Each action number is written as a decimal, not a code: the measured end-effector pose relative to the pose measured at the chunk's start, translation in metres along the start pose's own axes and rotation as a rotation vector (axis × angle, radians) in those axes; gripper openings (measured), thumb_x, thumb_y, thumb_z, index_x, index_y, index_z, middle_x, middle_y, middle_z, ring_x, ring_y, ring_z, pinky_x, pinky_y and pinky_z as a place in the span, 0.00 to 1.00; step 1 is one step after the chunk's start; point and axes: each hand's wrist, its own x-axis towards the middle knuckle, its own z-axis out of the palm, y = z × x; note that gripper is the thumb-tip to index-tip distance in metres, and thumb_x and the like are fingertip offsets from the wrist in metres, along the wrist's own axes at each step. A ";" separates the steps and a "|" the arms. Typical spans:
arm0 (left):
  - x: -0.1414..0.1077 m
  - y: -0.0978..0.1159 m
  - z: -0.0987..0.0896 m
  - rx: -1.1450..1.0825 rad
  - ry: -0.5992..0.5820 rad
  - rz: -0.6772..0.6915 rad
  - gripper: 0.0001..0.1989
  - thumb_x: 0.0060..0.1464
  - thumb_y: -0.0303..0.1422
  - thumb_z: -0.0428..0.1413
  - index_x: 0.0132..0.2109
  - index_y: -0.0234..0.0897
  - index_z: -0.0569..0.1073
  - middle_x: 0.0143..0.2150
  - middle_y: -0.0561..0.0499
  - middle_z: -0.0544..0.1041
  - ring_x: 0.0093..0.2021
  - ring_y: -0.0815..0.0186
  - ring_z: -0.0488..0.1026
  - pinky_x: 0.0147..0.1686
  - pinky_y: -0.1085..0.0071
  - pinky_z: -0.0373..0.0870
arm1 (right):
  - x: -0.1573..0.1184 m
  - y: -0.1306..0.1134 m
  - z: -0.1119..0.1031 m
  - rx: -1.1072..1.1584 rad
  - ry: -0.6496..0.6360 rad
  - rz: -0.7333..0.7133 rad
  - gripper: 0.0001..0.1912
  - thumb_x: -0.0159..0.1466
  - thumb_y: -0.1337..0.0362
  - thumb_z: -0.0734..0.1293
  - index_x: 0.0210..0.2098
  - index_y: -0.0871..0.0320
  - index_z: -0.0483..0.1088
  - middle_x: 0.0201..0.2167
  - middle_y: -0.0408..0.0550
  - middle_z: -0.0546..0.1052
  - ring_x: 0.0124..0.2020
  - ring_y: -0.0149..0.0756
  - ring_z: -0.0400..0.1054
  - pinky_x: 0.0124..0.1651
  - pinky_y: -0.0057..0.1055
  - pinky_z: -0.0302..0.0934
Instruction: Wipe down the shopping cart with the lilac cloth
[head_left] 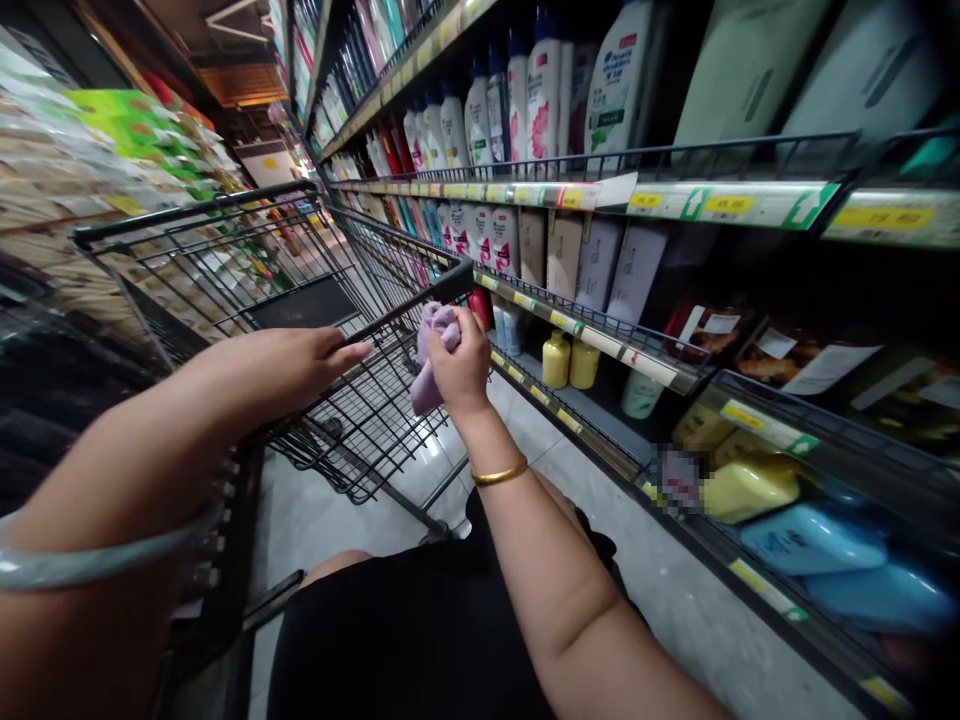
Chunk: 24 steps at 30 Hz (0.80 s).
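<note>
My right hand (pixel 459 362) is closed on a crumpled light purple cloth (pixel 429 385), part of which hangs below the fingers. It is beside the near right corner of a black wire shopping cart (pixel 382 385). My left hand (pixel 289 368) is palm down over the near edge of the cart, with fingers stretched out to the right and nothing visible in them. Whether it touches the cart bar beneath, I cannot tell. Bare wire mesh shows inside the cart.
Shelves of shampoo bottles (pixel 541 95) run along the right, with wire rails and price labels (pixel 727 205). Yellow bottles (pixel 556 360) and blue bottles (pixel 814 538) occupy the lowest shelf. Blurred packaged goods (pixel 135 160) are stacked at left. Grey tiled floor (pixel 645 570) lies below.
</note>
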 end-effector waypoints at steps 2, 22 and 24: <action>-0.001 -0.017 0.006 -0.067 0.002 -0.061 0.33 0.65 0.60 0.43 0.48 0.38 0.80 0.51 0.39 0.83 0.53 0.44 0.79 0.52 0.59 0.70 | 0.001 0.010 -0.001 -0.036 0.029 0.150 0.10 0.60 0.69 0.68 0.43 0.55 0.72 0.44 0.49 0.80 0.48 0.39 0.73 0.59 0.38 0.68; -0.039 0.007 0.024 0.024 0.186 -0.377 0.46 0.61 0.66 0.29 0.41 0.40 0.82 0.40 0.35 0.82 0.43 0.43 0.80 0.35 0.59 0.70 | -0.027 -0.034 0.008 0.068 0.009 -0.022 0.06 0.64 0.64 0.67 0.41 0.54 0.70 0.42 0.48 0.78 0.45 0.38 0.72 0.54 0.36 0.69; -0.041 0.010 0.027 0.046 0.225 -0.389 0.44 0.62 0.64 0.30 0.40 0.40 0.82 0.39 0.35 0.82 0.43 0.42 0.80 0.32 0.60 0.68 | -0.036 -0.057 0.013 0.092 -0.117 -0.266 0.07 0.64 0.62 0.69 0.42 0.53 0.69 0.43 0.47 0.78 0.47 0.38 0.73 0.56 0.34 0.69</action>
